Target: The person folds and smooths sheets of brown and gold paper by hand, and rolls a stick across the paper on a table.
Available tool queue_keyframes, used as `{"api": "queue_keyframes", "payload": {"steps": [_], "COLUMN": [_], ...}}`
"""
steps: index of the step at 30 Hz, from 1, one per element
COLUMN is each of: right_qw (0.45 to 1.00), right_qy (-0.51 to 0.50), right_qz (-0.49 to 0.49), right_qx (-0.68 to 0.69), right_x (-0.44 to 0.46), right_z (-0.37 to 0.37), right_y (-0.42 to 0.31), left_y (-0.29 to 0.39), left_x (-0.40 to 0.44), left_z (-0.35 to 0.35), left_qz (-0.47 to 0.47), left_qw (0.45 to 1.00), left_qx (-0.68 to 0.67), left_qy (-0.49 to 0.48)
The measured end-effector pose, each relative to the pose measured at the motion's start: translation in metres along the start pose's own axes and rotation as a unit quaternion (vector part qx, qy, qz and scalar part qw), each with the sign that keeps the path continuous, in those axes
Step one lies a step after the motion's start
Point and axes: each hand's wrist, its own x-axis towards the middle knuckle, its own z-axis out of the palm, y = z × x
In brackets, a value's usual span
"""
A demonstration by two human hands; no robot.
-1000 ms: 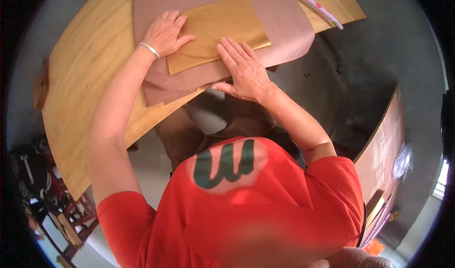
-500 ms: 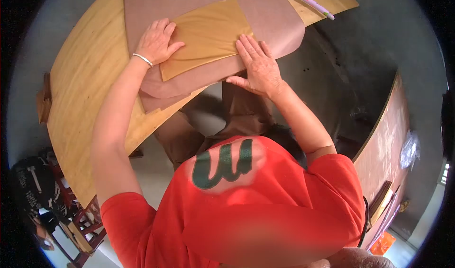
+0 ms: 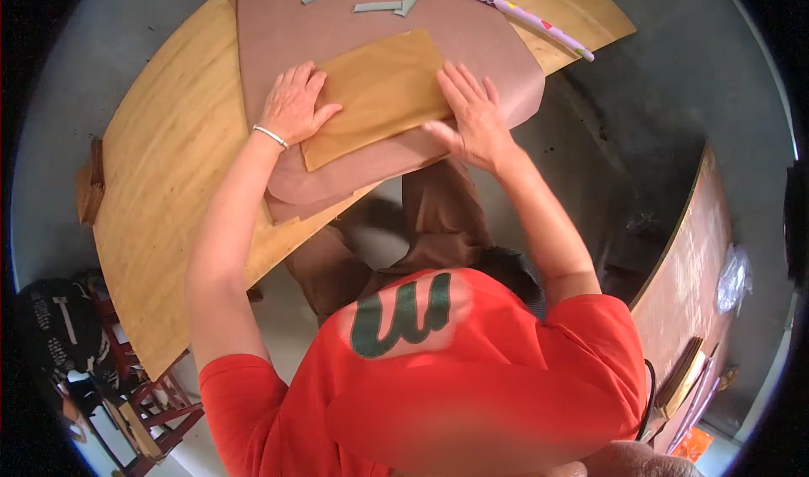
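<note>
A flat golden-brown sheet, roughly rectangular, lies at a slant on a larger mauve-brown sheet with rounded corners. My left hand lies at its left edge, palm down, fingers stretched out and the thumb over the sheet. Near the opposite edge is my right hand, its fingers straight and its thumb spread towards the near edge. I cannot tell whether the right palm presses on the sheet or just hovers. Nothing is held in either hand. Several grey-green strips rest on the mauve-brown sheet farther back.
The sheets lie on a curved wooden table. A long lilac patterned roll lies along its far right side. At the lower left stand a dark red chair and a black bag. Another board stands at the right with clear plastic.
The whole view has shifted, so table and sheets appear lower. Wrinkles in the golden-brown sheet have smoothed out. My right hand now sits more at the sheet's right edge, with less of it over the sheet.
</note>
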Motion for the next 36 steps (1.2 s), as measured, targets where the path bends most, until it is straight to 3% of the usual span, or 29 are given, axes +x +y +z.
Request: {"api": "queue_keyframes", "payload": {"steps": [7, 26, 28, 32, 36], "right_qw": [0.997, 0.997, 0.993, 0.991, 0.995], "right_qy": [-0.069, -0.05, -0.071, -0.088, -0.058], "right_qz": [-0.015, -0.048, -0.089, -0.099, -0.083], "right_qx": [-0.044, 0.031, -0.007, 0.013, -0.014], "right_x": [0.106, 0.107, 0.103, 0.101, 0.105], "right_z": [0.036, 0.041, 0.044, 0.05, 0.035], "right_y": [-0.001, 0.055, 0.059, 0.059, 0.035], "left_y": [0.0, -0.004, -0.003, -0.001, -0.005], "left_x": [0.002, 0.004, 0.003, -0.002, -0.001], "left_z": [0.001, 0.001, 0.0, 0.003, 0.008], "left_qz": [-0.013, -0.025, -0.029, -0.062, -0.044], "left_qw": [0.999, 0.996, 0.995, 0.991, 0.996], "left_qx": [-0.04, -0.088, -0.094, -0.103, -0.079], "left_qy": [-0.032, 0.0, -0.016, -0.056, -0.02]}}
